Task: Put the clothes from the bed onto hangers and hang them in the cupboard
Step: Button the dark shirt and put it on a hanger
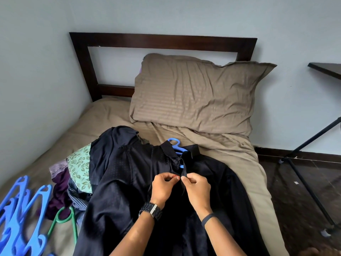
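pinching the dark shirt (pixel 129 182) placket just below its collar, left hand (pixel 163 186) and right hand (pixel 197 189) meet.

My forearms are bare, no sleeves reaching them. On my left wrist sits a black link-bracelet watch (pixel 151 211) with a silvery clasp; a thin dark band (pixel 208 218) circles my right wrist.

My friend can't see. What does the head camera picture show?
Two hands, left hand and right hand, pinch the front of a dark shirt lying on a bed, with a blue hanger inside its collar. More clothes and spare hangers lie to the left.
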The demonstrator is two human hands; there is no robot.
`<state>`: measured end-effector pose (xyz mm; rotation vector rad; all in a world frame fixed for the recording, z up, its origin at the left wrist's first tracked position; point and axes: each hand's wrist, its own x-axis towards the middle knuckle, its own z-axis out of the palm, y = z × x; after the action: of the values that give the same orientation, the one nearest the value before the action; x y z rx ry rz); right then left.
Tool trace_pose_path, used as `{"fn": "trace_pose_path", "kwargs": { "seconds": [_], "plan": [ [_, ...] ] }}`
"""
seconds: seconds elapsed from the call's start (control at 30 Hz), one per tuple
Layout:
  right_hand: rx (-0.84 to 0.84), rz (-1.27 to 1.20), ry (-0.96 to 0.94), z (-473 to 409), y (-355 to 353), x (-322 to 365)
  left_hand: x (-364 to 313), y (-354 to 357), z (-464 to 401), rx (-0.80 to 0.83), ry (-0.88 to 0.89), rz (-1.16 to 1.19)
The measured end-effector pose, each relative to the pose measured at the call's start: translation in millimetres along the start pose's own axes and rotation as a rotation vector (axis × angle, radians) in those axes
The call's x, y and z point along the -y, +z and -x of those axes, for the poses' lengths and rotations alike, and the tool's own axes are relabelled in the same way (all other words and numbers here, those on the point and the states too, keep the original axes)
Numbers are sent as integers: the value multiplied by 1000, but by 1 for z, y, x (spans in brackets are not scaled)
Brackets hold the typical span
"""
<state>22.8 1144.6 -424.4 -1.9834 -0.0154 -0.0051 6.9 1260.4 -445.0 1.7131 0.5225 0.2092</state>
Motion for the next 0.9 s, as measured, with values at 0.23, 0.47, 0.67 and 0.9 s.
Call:
{"fn": "trace_pose_path", "kwargs": {
  "seconds": [0.23,0.47,0.67,0.9],
  "plan": [
    [-30,143,-126,1,15,4,-2,0,-1,23,-53,139],
    [0,193,-124,-2,16,2,1,3,-4,25,-89,150],
    [16,181,-126,-2,14,3,-3,3,-2,57,-111,216],
    [66,111,-125,0,5,6,-3,4,-9,6,-168,252]
  ]
}}
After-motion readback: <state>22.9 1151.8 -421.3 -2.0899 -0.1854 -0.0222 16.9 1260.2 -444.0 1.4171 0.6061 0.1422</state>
